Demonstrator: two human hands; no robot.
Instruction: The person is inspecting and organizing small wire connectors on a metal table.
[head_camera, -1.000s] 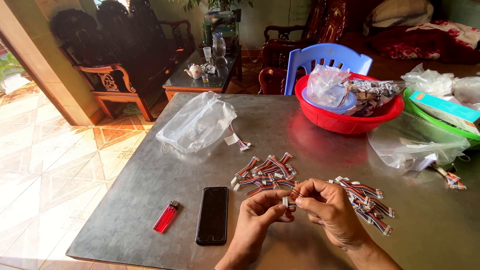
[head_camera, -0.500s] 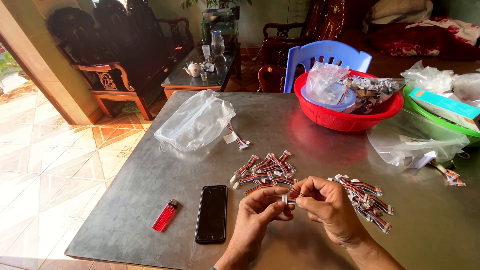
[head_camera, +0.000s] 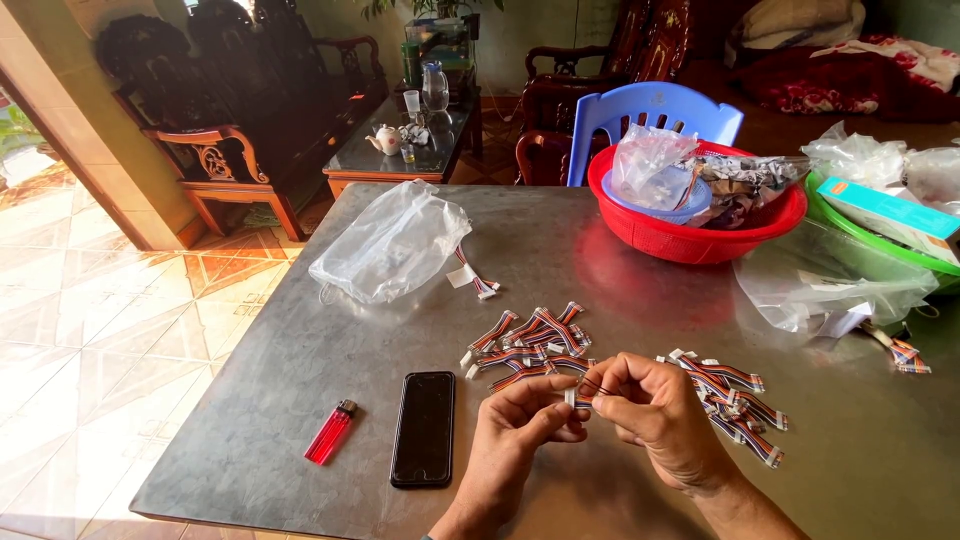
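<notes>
Left hand (head_camera: 520, 425) and right hand (head_camera: 655, 415) meet, fingers (head_camera: 585, 380) pinched together.

Over the grey table (head_camera: 300, 400), the left hand (head_camera: 515, 430) and right hand (head_camera: 655, 415) pinch one small cable connector (head_camera: 572, 397) between their fingertips, with piles of striped cable pieces (head_camera: 530, 340) just beyond, a black phone (head_camera: 423, 428) and a red lighter (head_camera: 331, 432) to the left.

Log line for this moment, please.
left hand + right hand: pinching cable connector | cable pile behind | phone left
</notes>
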